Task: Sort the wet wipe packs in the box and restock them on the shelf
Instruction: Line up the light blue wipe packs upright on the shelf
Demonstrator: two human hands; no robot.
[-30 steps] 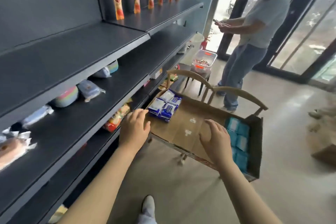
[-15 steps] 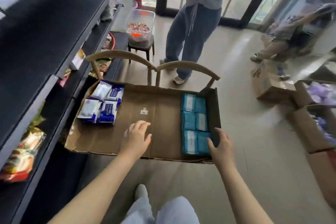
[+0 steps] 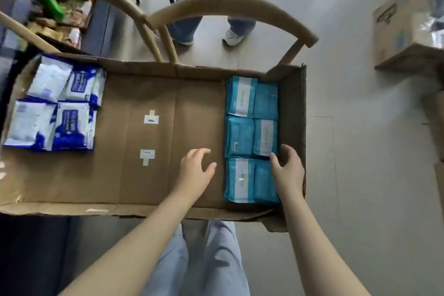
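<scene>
A wide, shallow cardboard box (image 3: 153, 142) rests on two wooden chairs. Several teal wet wipe packs (image 3: 251, 115) lie in two columns at its right end. Several blue-and-white packs (image 3: 55, 106) lie at its left end. My right hand (image 3: 287, 170) reaches along the right edge of the teal packs, between them and the box wall, thumb touching a pack. Its fingers are spread and grip nothing. My left hand (image 3: 195, 168) hovers over the bare box floor just left of the teal packs, fingers loosely spread.
Curved wooden chair backs (image 3: 230, 5) rise behind the box. Another person's legs (image 3: 213, 2) stand just beyond. A cardboard carton (image 3: 406, 29) sits on the floor at the right. Snack packs (image 3: 60, 17) lie on a low dark shelf at upper left.
The view has swung from the shelf down onto the box. Both hands have moved right and forward, into the box beside the teal packs.
</scene>
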